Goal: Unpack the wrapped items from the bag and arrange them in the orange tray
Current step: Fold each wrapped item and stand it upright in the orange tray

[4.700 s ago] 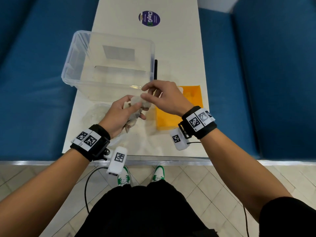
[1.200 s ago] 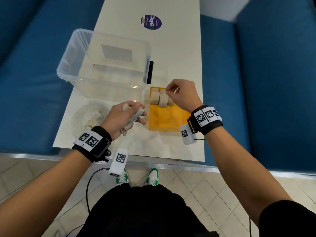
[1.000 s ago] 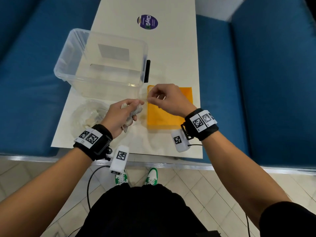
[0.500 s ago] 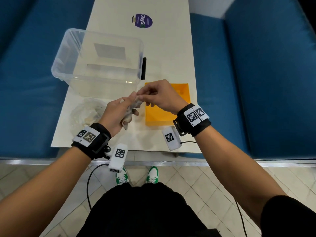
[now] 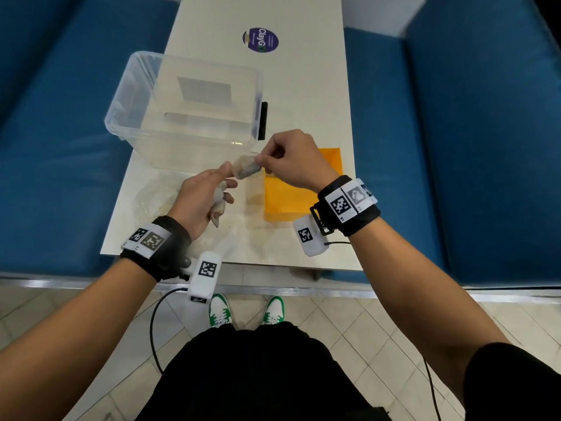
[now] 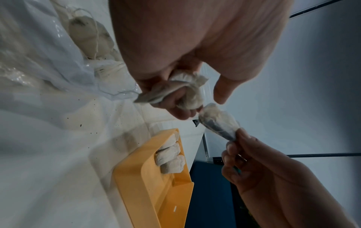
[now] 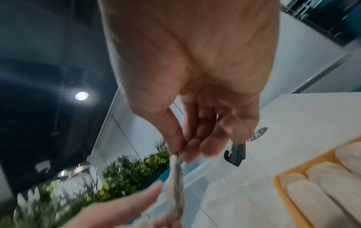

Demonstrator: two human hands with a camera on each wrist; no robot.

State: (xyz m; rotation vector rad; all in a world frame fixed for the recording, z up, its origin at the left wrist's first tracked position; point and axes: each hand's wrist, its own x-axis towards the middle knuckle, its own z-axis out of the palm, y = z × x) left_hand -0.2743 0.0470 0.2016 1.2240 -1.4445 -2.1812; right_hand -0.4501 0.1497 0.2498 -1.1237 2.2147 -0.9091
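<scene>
My left hand [image 5: 226,186] grips a small bunch of white wrapped items [image 6: 187,92] above the table. Just right of it, my right hand [image 5: 262,161] pinches one end of a single wrapped item [image 5: 246,169], whose other end still touches the left fingers [image 6: 175,111]. The right wrist view shows that wrapped item [image 7: 176,177] hanging from thumb and forefinger. The orange tray [image 5: 291,199] lies under my right hand, with three wrapped items [image 6: 170,155] side by side at its far end. The clear plastic bag [image 5: 154,196] lies left of my left hand with more wrapped items [image 6: 87,34] inside.
An empty clear plastic bin [image 5: 188,107] stands behind the hands, a black clip [image 5: 263,121] on its right wall. A purple round sticker [image 5: 260,40] is on the far table. Blue seats flank the narrow white table [image 5: 303,86].
My right hand came back from the tray to the left hand, took one wrapped item from the bunch and now draws it out to the right. The left hand stayed put.
</scene>
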